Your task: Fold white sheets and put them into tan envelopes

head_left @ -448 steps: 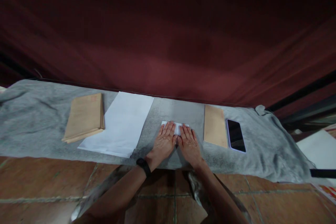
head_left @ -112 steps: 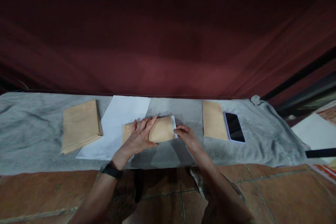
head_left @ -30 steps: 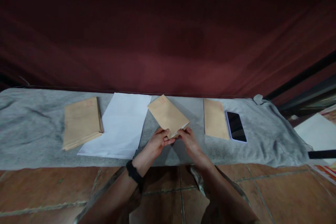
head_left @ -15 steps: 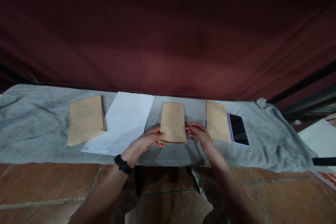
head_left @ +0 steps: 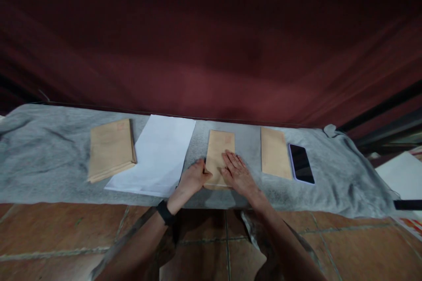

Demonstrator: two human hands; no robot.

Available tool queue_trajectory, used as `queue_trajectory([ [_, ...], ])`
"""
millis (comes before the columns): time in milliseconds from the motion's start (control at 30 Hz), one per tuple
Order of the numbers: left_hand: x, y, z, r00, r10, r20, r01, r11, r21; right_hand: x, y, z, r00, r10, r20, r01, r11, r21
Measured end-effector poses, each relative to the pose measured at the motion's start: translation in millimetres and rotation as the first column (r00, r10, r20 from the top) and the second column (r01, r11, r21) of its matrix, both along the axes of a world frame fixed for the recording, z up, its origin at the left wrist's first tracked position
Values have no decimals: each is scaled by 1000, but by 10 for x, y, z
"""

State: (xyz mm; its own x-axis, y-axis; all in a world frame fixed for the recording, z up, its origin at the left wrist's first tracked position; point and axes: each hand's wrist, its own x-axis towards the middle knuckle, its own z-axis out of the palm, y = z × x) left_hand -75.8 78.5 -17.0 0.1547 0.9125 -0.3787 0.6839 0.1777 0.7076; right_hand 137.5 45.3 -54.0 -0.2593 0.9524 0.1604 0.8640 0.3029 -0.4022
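Note:
A brown paper envelope (head_left: 216, 151) with a small reddish printed mark lies on the grey cloth in the middle. My left hand (head_left: 194, 178) pinches its left edge near the bottom corner, thumb on top. Stretched flat across the lower right part of the envelope is my right hand (head_left: 240, 173), fingers spread. A strip of the envelope's bottom edge shows between the hands. Left of my hands lies a white sheet of paper (head_left: 158, 151), and farther left a stack of brown envelopes (head_left: 111, 149). On the right is another brown envelope (head_left: 275, 153).
A phone (head_left: 301, 163) in a light purple case lies beside the right envelope. Grey cloth (head_left: 343, 175) covers the long narrow surface. A dark red curtain-like backdrop (head_left: 211, 74) rises behind it. White paper (head_left: 400, 175) is at the far right, and tiled floor (head_left: 66, 232) below.
The middle envelope has gone from being held in my left hand down onto the cloth. My right hand has moved left, from beside it onto its surface.

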Motion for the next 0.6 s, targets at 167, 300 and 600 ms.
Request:
queue_trajectory([
  [167,155,-221,68,928,-176,-329,302,873,384,13,-16,-52,997,20,73,-21,1000,9],
  [300,242,-333,-101,851,-417,-320,525,685,505,42,61,-68,991,4,132,-8,1000,28],
  [600,101,-324,-163,793,-531,-300,608,649,457,180,907,-80,981,25,192,-36,998,57],
])
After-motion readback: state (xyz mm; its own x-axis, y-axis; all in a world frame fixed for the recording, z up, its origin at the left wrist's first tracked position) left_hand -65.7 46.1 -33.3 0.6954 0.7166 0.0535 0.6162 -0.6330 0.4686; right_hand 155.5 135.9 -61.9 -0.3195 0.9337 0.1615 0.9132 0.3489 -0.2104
